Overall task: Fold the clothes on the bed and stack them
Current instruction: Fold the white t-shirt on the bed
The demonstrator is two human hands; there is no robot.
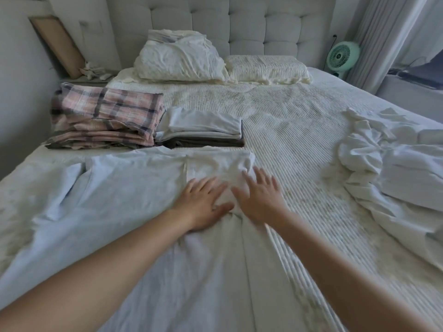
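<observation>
A white garment (134,188) lies spread flat on the near left of the bed (299,144), its right side folded inward. My left hand (203,202) presses flat on the folded part, fingers straight. My right hand (260,195) lies flat beside it at the fold's right edge, fingers spread and slightly blurred. Behind the garment stands a folded stack of white pieces over dark ones (203,130). To its left sits a folded pink plaid pile (103,118). A crumpled heap of white clothes (393,168) lies on the right side of the bed.
Two pillows (179,61) (266,68) lie at the tufted headboard (239,25). A green fan (342,56) stands right of the bed by curtains. A framed board (57,44) leans against the left wall. Bare ribbed cover shows mid-bed.
</observation>
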